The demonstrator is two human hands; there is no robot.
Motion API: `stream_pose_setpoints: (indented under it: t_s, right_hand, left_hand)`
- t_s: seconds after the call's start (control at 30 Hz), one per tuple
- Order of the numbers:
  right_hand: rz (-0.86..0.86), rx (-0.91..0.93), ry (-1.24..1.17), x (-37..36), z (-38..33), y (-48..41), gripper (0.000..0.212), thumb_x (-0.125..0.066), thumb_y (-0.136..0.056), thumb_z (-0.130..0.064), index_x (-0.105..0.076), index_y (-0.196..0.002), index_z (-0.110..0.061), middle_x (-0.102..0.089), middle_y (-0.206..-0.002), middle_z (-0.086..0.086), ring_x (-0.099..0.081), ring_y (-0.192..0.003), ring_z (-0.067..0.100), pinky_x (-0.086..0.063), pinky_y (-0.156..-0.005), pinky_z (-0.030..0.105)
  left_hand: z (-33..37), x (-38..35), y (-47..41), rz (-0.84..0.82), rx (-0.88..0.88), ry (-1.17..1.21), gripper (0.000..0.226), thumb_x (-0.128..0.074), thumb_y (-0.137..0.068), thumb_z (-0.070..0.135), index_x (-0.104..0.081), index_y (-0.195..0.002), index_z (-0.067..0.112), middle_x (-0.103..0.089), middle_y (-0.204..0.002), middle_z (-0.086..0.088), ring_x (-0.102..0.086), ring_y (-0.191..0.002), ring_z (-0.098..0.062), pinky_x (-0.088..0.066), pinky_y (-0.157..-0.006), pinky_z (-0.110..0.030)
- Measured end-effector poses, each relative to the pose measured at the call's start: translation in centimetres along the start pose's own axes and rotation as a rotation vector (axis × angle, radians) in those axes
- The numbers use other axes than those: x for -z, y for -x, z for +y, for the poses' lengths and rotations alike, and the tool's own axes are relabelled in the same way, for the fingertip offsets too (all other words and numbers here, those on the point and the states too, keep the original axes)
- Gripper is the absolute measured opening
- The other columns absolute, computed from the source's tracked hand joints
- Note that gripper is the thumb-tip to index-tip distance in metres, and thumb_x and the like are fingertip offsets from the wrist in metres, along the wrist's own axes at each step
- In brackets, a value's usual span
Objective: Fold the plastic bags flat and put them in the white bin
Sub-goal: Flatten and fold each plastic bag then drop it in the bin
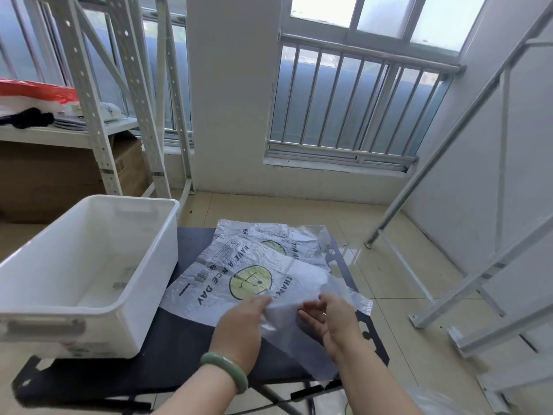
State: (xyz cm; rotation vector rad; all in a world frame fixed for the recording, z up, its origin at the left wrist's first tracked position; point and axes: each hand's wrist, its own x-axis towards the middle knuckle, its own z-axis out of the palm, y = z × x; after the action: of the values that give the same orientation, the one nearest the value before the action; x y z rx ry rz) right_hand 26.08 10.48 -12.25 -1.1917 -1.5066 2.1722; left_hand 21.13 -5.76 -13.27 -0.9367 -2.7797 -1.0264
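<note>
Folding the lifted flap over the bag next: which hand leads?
Likely right: the right hand holds the lifted flap of the plastic bag, while the left hand lies flat on it, pinning it to the table.

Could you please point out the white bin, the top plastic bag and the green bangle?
white bin (143, 295), head view, outer right wall.
top plastic bag (250, 281), head view, yellow smiley print.
green bangle (226, 368), head view, band over the wrist.
</note>
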Motion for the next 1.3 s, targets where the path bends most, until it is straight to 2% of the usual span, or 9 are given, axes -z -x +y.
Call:
stream_pose_setpoints:
  t_s: [0.2, 0.4, 0.5, 0.6, 0.73, 0.83, 1.0, 1.13, 1.3]
  right_hand:
    - [0.037, 0.127, 0.284, 1.0, 1.2, -1.4, 0.042, -0.04, -0.08, 0.013, -0.072, -0.079, -0.016, -0.065, -0.101, -0.004, -0.06, -0.093, 0.016, -0.05, -0.069, 0.023]
    - [0.239, 0.21, 0.379, 2.8, -0.6, -0.9, 0.019, -0.047, -0.086, 0.007, -0.061, -0.095, -0.002, -0.064, -0.107, 0.023, -0.061, -0.1, 0.037, -0.052, -0.083, 0.041]
    - [0.107, 0.312, 0.405, 3.4, -2.0, -0.6, 0.011, -0.06, -0.083, 0.0, -0.06, -0.084, -0.01, -0.059, -0.11, 0.018, -0.056, -0.109, 0.032, -0.049, -0.081, 0.019]
    - [-0.076, 0.496, 0.604, 4.6, -2.6, -0.4, 0.022, -0.077, -0.063, -0.02, -0.073, -0.083, -0.031, -0.063, -0.118, -0.004, -0.049, -0.12, 0.012, -0.033, -0.103, 0.023]
    - [-0.233, 0.335, 0.559, 5.4, -1.8, -0.7, 0.013, -0.06, -0.078, 0.009, -0.071, -0.08, 0.004, -0.068, -0.089, 0.007, -0.063, -0.079, 0.003, -0.049, -0.077, 0.017]
    - [-0.298, 0.282, 0.61, 5.3, -1.5, -0.6, 0.008, -0.064, -0.08, 0.002, -0.071, -0.079, -0.002, -0.069, -0.074, 0.01, -0.062, -0.067, 0.015, -0.047, -0.065, 0.02]
    - [-0.093, 0.364, 0.743, 4.3, -0.4, -0.9, 0.028, -0.06, -0.091, -0.02, -0.061, -0.065, -0.012, -0.063, -0.053, -0.001, -0.059, -0.049, 0.014, -0.044, -0.048, 0.021]
    - [0.03, 0.342, 0.823, 3.4, -0.5, -1.0, 0.034, -0.052, -0.096, -0.03, -0.062, -0.069, -0.011, -0.064, -0.054, 0.003, -0.061, -0.048, 0.021, -0.046, -0.048, 0.024]
    - [0.183, 0.326, 1.206, 2.7, 0.3, -1.5, 0.049, -0.046, -0.094, -0.047, -0.048, -0.056, -0.016, -0.051, -0.058, -0.002, -0.053, -0.063, 0.021, -0.033, -0.051, 0.028]
  left_hand:
    - [-1.2, 1.4, -0.4, 0.058, -0.115, 0.251, 0.054, -0.036, -0.072, 0.011, -0.063, -0.113, 0.034, -0.062, -0.111, 0.018, -0.054, -0.101, 0.005, -0.035, -0.089, -0.004]
    - [-2.4, 2.8, -0.8, -0.082, -0.264, 0.301, 0.039, -0.042, -0.078, 0.019, -0.057, -0.108, 0.039, -0.06, -0.112, 0.029, -0.053, -0.109, 0.008, -0.038, -0.094, -0.006]
    - [-3.5, 3.2, -1.3, -0.104, -0.223, 0.29, 0.044, -0.043, -0.076, 0.004, -0.068, -0.096, 0.035, -0.058, -0.106, 0.039, -0.051, -0.108, 0.013, -0.035, -0.094, -0.003]
    - [-5.2, 3.5, -1.6, -0.09, -0.132, 0.267, 0.056, -0.049, -0.078, -0.014, -0.069, -0.082, 0.038, -0.064, -0.103, 0.024, -0.056, -0.103, 0.007, -0.04, -0.093, -0.007]
    - [-6.0, 4.5, -1.4, -0.088, 0.104, 0.132, 0.032, -0.06, -0.083, 0.007, -0.062, -0.075, 0.038, -0.068, -0.086, 0.014, -0.061, -0.082, 0.0, -0.046, -0.076, -0.015]
    - [-6.4, 4.6, -1.2, -0.142, 0.281, 0.127, 0.022, -0.055, -0.086, 0.014, -0.063, -0.076, 0.032, -0.069, -0.079, 0.012, -0.062, -0.077, -0.008, -0.045, -0.068, -0.021]
    - [-6.0, 4.6, -1.6, -0.127, 0.492, 0.324, 0.017, -0.057, -0.082, 0.015, -0.064, -0.087, 0.029, -0.07, -0.075, 0.006, -0.065, -0.074, -0.013, -0.049, -0.073, -0.029]
    - [-5.9, 4.3, -1.9, -0.058, 0.599, 0.374, 0.019, -0.046, -0.094, 0.018, -0.063, -0.084, 0.02, -0.069, -0.065, 0.001, -0.064, -0.066, -0.019, -0.045, -0.064, -0.027]
    - [-6.9, 4.0, -1.7, -0.124, 0.633, 0.115, 0.019, -0.045, -0.094, 0.021, -0.056, -0.108, 0.026, -0.064, -0.104, -0.001, -0.059, -0.086, -0.021, -0.042, -0.073, -0.028]
